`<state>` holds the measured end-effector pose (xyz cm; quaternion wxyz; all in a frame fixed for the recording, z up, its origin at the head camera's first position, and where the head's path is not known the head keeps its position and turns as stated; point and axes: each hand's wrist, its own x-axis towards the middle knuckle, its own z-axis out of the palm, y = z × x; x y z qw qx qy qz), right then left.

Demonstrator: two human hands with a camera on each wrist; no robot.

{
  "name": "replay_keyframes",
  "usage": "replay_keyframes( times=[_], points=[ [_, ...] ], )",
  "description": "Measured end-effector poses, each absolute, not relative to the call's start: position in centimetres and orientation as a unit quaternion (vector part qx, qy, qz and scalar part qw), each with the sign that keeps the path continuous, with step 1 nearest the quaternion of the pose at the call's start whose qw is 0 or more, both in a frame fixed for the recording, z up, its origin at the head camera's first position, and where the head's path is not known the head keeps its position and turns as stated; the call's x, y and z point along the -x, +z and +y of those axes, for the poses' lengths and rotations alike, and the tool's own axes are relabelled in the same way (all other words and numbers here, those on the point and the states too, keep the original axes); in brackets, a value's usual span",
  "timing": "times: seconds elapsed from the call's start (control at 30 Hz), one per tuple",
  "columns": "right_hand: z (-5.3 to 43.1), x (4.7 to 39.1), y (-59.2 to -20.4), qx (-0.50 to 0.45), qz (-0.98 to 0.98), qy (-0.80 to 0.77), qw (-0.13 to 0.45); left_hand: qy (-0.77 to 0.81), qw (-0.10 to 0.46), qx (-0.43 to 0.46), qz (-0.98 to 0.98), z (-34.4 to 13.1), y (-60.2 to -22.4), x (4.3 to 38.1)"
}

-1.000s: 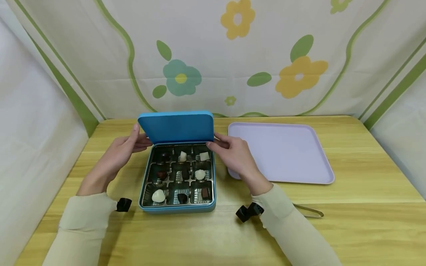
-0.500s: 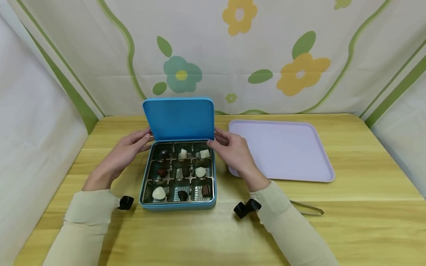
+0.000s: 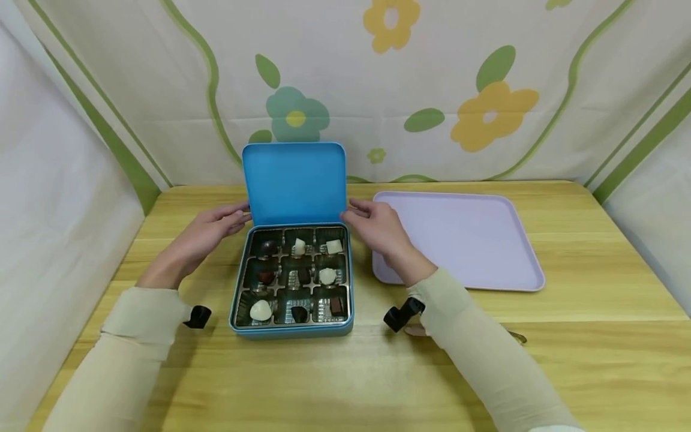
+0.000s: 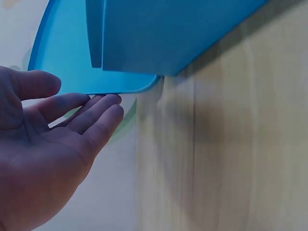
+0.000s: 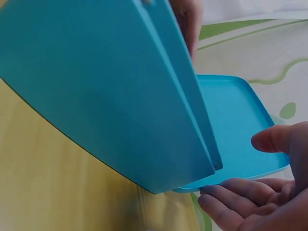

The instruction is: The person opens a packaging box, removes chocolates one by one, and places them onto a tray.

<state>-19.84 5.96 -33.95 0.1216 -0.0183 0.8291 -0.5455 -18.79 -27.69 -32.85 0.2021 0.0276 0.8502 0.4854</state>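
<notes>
A blue tin (image 3: 291, 330) stands on the wooden table, its hinged lid (image 3: 295, 183) raised nearly upright at the back. Inside, a divided dark plastic insert holds several chocolates, among them a white one (image 3: 261, 310) at the front left and a brown block (image 3: 336, 306) at the front right. My left hand (image 3: 207, 231) is at the lid's left edge, fingers extended; in the left wrist view its fingertips (image 4: 114, 99) lie along that edge. My right hand (image 3: 380, 231) is at the lid's right edge with thumb and fingers apart, as the right wrist view also shows.
A lilac tray (image 3: 459, 240) lies flat to the right of the tin. Metal tongs (image 3: 518, 337) lie on the table, mostly hidden under my right forearm. A white curtain with printed flowers (image 3: 480, 117) hangs close behind the table.
The lid has swung backward from a forward lean to nearly upright. Both hands followed it slightly away from me, and the left thumb has come off the lid's front corner.
</notes>
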Motion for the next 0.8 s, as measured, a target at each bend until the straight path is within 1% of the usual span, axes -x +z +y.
replay_keyframes(
  times=[0.23, 0.43, 0.8],
  points=[
    [5.5, 20.9, -34.3, -0.013, 0.827, -0.547, 0.132, 0.471, 0.218, -0.031, 0.854, -27.6, -33.0, 19.6],
    [5.5, 21.1, -34.8, -0.017, 0.832, -0.537, 0.138, 0.460, 0.222, -0.033, 0.859, -27.4, -34.1, 19.9],
    [5.7, 21.4, -35.3, -0.008, 0.856, -0.493, 0.152, 0.435, 0.197, -0.034, 0.878, -26.6, -35.2, 19.8]
  ],
)
